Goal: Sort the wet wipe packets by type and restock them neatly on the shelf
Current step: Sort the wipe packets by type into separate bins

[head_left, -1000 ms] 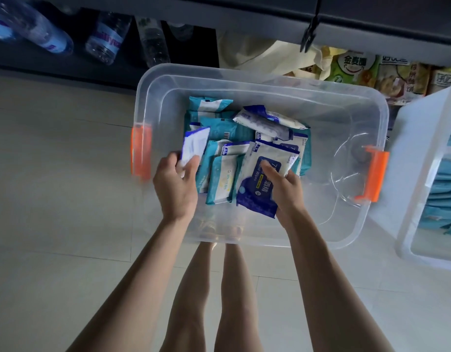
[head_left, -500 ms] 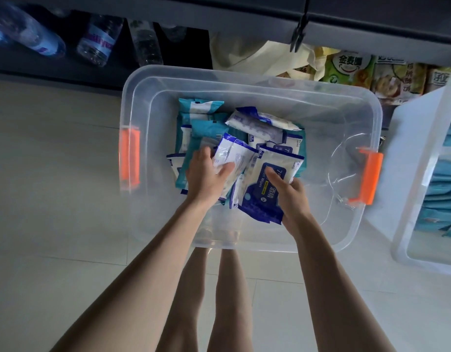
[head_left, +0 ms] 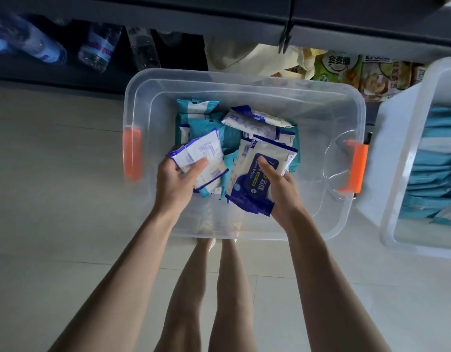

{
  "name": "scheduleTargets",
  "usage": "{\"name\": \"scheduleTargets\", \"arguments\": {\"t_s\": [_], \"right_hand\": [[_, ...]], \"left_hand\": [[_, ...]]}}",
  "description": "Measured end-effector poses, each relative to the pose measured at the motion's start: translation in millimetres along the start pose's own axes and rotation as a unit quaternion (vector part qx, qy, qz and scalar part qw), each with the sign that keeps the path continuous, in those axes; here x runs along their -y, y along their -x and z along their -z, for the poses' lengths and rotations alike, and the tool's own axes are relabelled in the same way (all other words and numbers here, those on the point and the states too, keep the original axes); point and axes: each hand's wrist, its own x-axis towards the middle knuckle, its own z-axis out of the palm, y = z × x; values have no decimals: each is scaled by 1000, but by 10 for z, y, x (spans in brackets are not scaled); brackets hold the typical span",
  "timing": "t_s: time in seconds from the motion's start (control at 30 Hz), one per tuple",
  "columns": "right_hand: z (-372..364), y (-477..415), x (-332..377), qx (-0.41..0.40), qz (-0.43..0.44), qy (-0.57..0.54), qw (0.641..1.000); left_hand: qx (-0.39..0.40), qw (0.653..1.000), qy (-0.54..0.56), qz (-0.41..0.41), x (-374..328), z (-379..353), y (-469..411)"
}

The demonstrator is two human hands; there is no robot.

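Standing over a clear plastic bin (head_left: 244, 83) on the tiled floor (head_left: 54, 199), a person reaches in with both hands. The left hand (head_left: 175, 182) grips a white packet with purple edges (head_left: 203, 153), thumb pressed across its face and the other fingers curled beneath it, with its printed back turned up. The right hand (head_left: 281, 193) holds a larger white and dark blue alcohol wipes packet (head_left: 250, 181), thumb lying on the blue label and fingers wrapped under its right edge; more packets seem stacked beneath it, though how many I cannot tell. The two held packets sit just beside each other above the near half of the bin. Behind them a loose pile of teal packets (head_left: 204, 125) lies on the bin floor, with another white and purple packet (head_left: 255, 120) resting on top. Orange handles (head_left: 131, 153) clip the bin's short sides. To the right stands a second tub (head_left: 392, 158) holding teal packets (head_left: 432, 179) stacked in a neat row. Beyond the bin, water bottles (head_left: 97, 49) and snack bags (head_left: 346, 69) lie under a dark shelf (head_left: 219, 11).
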Motion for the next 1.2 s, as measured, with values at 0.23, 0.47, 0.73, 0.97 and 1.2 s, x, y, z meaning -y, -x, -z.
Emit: {"name": "scheduleTargets", "arguments": {"t_s": [0.23,0.47,0.73,0.97,1.2], "right_hand": [[-168,432,204,-2,60,32,998],[-167,1508,780,37,150,-33,987],[121,3592,1533,60,289,-45,954],[781,5188,1926,83,436,-54,895],[2131,6153,1841,-1,577,-112,809]], "left_hand": [[-65,993,80,-64,-477,282,220],[37,972,229,-33,-1345,695,769],[170,953,228,-108,-2941,1009,2173],[336,903,207,-170,-3997,520,3609],[325,860,253,-302,-4297,-376,5128]]}}
